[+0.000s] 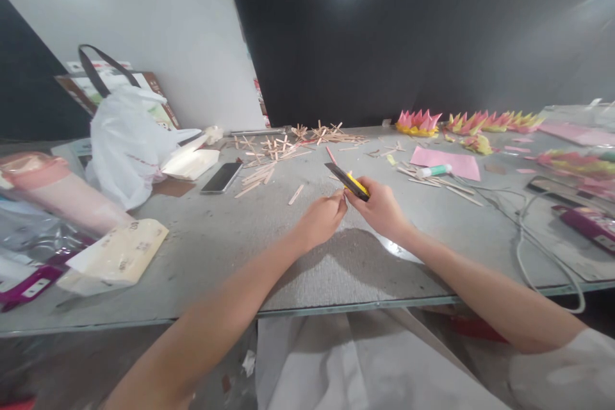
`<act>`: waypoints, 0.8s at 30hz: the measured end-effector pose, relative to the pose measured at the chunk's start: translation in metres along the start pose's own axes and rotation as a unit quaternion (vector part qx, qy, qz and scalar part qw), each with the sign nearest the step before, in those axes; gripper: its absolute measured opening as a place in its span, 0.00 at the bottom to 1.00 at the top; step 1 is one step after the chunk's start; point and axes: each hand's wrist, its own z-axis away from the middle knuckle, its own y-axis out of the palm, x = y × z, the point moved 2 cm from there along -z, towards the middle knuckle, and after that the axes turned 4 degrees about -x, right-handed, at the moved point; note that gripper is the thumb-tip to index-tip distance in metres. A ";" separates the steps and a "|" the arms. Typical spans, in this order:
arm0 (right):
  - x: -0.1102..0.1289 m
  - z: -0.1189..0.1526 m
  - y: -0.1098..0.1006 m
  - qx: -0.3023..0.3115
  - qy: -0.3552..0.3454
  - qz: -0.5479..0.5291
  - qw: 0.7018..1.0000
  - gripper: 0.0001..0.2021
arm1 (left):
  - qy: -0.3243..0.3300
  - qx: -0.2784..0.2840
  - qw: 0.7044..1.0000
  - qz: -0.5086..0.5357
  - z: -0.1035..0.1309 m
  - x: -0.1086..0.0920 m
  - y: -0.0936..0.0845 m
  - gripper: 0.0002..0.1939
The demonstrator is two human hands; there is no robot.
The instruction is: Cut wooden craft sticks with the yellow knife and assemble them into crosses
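My right hand [382,208] grips a box cutter [354,186] with a yellow and black handle. Its dark blade end points up and to the left, above the grey table [216,256]. Close against it, my left hand [321,221] is closed in a pinch, fingertips touching or nearly touching the right hand. What those fingers hold is too small to make out. The tip of a reddish wooden stick [331,155] shows just beyond the blade; whether it is held or lying down I cannot tell. A single craft stick [296,195] lies left of my hands.
Piled craft sticks [276,147] lie at the back. Pink and yellow paper flowers [418,123], pink paper [446,162], a glue stick [435,170] and a white cable [521,237] are on the right. Leftward are a phone [221,178], plastic bag [125,147] and tissue pack [118,256].
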 end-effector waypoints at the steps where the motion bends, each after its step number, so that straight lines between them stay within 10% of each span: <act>1: 0.000 0.000 0.000 0.001 -0.001 -0.003 1.000 0.15 | 0.000 0.003 1.000 -0.004 0.000 -0.001 0.000 0.18; 24: 0.000 0.004 0.004 -0.012 -0.022 -0.076 0.997 0.14 | 0.006 -0.066 0.977 0.201 0.004 -0.003 0.001 0.20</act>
